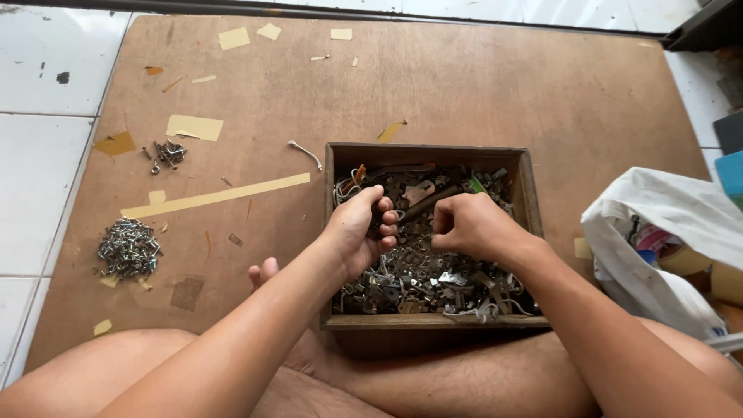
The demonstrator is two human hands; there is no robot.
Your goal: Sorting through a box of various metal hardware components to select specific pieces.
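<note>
Where the brown board (433, 85) lies on the white tiled floor (46, 147), a shallow wooden box (333, 232) sits on it just in front of the person's crossed legs (433, 379), and everything else is placed here by that box. To the left of the box, well apart from it, a heap of small metal screws (128, 248) rests near the board's edge; farther up on that same side lies a smaller cluster of dark metal bits (166, 152). Just off the box's upper left corner is a single pale bent piece (305, 153). Strips and scraps of tan tape (217, 195) are stuck to the board left of and beyond the box. To the right of the box, near it but not touching, a white plastic bag (658, 232) slumps open with coloured things inside that are too hidden to name.

The box is filled with a jumble of metal hardware (418, 279): small flat plates, brackets, wire and screws. Both hands are over its far half. The left hand (362, 228) is curled into a fist, fingers pressed together around dark pieces from the jumble. The right hand (468, 224) is likewise closed, knuckles up; what it grips cannot be seen. A dark rod (428, 203) lies in the jumble between the two hands.
</note>
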